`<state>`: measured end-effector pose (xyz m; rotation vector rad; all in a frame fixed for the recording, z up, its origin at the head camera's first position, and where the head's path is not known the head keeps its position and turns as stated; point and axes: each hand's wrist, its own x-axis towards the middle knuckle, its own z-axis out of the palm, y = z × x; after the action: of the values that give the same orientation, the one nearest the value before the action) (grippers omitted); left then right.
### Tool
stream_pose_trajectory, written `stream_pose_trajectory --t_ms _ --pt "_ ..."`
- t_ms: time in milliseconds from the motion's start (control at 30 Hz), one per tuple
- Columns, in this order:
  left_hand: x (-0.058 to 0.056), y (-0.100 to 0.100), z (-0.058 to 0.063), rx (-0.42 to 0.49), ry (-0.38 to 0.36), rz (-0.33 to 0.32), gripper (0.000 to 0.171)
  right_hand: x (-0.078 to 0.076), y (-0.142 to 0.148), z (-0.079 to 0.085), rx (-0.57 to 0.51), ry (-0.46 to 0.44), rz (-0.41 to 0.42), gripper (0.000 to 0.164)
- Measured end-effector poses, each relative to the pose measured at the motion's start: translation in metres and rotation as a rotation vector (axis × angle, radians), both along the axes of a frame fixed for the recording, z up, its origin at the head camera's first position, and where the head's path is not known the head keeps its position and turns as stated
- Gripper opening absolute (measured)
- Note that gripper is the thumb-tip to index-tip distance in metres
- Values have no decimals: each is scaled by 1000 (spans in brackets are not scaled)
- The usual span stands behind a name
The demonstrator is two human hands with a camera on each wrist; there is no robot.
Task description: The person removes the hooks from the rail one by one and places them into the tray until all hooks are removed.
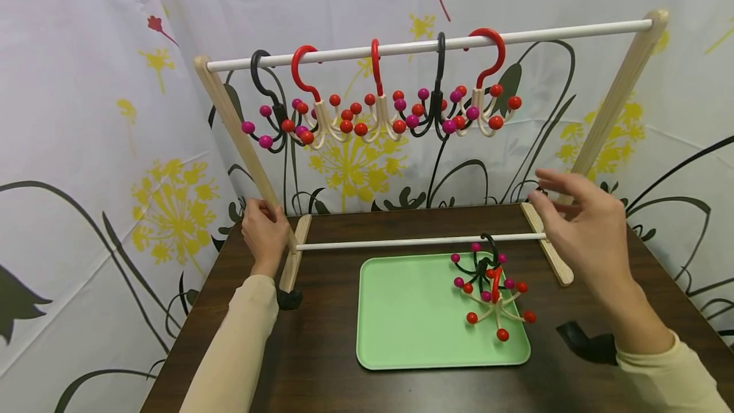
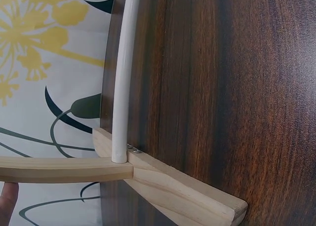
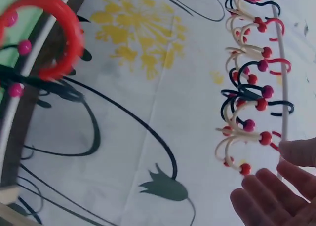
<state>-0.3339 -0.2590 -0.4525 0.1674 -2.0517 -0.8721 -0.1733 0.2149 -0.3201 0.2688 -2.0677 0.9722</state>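
Observation:
My left hand (image 1: 265, 234) grips the left wooden post (image 1: 241, 126) of a clothes rack low down; in the left wrist view one finger (image 2: 7, 202) lies against the post. My right hand (image 1: 590, 234) is raised in front of the right post (image 1: 616, 94), fingers loosely bent and holding nothing. Several octopus-shaped hangers with ball-tipped arms, such as a red-hooked cream one (image 1: 381, 101) and a black one (image 1: 437, 101), hang from the white top bar (image 1: 573, 31). A black hanger (image 1: 483, 266) and a red-hooked cream hanger (image 1: 497, 304) overlap on the green tray (image 1: 413, 311).
The rack's lower white bar (image 1: 413, 243) runs behind the tray, between the wooden feet (image 1: 547, 244). Everything stands on a dark wooden table (image 1: 321, 362). A flowered curtain (image 1: 86, 81) hangs close behind the rack.

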Motion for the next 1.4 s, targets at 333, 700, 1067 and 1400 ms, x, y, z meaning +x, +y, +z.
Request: stream_pose_trajectory --t_ms 333,700,1067,1400 --pt "1 -2 -1 -8 -7 8 19 -70 -16 62 37 -118 38 41" --pt "4 0 1 -3 -11 -4 20 -116 -29 107 106 -452 105 54" --pt "3 2 2 3 -10 -11 21 -124 -36 116 163 -566 15 48" --pt "4 2 4 6 -14 -10 20 -125 -30 117 177 -527 -54 47"
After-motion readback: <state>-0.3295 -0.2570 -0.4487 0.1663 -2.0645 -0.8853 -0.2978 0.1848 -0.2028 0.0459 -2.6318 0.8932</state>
